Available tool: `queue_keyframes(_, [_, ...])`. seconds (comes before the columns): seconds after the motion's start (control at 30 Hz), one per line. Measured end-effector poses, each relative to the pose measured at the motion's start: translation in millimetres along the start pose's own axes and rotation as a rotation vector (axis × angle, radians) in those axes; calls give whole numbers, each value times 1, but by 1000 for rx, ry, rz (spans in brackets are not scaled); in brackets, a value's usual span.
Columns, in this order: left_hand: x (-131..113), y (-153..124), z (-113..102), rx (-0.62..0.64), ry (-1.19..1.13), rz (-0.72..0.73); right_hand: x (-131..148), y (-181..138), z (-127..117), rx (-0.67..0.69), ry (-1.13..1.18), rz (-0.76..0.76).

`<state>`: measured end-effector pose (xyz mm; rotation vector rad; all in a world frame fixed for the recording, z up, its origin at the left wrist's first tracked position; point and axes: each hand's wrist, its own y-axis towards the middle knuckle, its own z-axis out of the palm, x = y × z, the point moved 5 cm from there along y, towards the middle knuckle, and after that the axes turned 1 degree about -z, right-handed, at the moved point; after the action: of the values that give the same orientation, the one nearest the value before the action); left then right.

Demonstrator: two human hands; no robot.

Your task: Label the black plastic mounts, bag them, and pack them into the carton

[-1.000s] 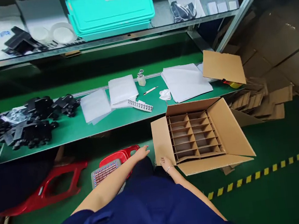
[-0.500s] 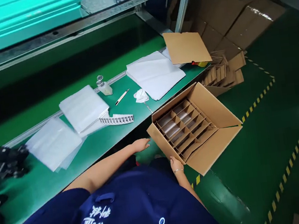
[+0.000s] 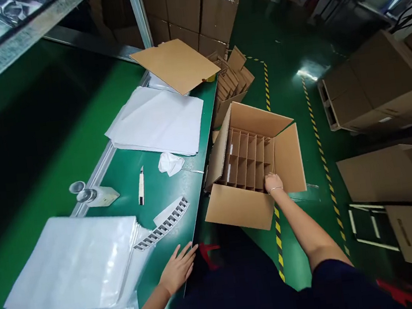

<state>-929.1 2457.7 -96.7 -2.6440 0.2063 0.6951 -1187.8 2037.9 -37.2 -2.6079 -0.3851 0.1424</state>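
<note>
An open cardboard box [image 3: 287, 157] with a cardboard divider grid [image 3: 247, 157] inside stands on the green floor beside the bench. My right hand [image 3: 272, 182] reaches into it at the near edge of the grid, fingers curled down onto a divider; what they grip is hidden. My left hand [image 3: 178, 268] lies flat and open on the edge of the green bench [image 3: 150, 191], holding nothing, just below a strip of small parts [image 3: 164, 225].
On the bench lie stacks of clear bags [image 3: 72, 261], white sheets [image 3: 157, 120], a crumpled wipe [image 3: 170, 162], a pen-like tool [image 3: 141, 185], a small bottle [image 3: 94, 194] and a cardboard sheet [image 3: 176, 64]. Folded dividers [image 3: 232, 78] and large cartons [image 3: 377, 83] stand around on the floor.
My view has swung to the right. My right hand moved from the box's outer flap into the divider grid. My left hand came down flat on the bench edge.
</note>
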Motion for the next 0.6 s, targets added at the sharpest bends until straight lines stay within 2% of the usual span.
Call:
queue_keyframes(0.07, [2,1,6,-69,26,29,-15,22,-11,-31,-34,-6])
queue_keyframes(0.17, [4,0,8,-189,101,64,-31,48,-12,-101,-36,27])
queue_keyframes(0.33, [6,-3,17,-320,226,32,-46,113,-25,-196,35,232])
queue_keyframes(0.47, [13,-3,32,-293,290,13,-61,170,-37,-134,102,309])
queue_keyframes(0.53, [17,-2,34,-258,310,8,-66,187,-37,-93,126,304])
queue_keyframes(0.6, [19,0,32,-196,338,77,-68,198,-33,-54,145,288])
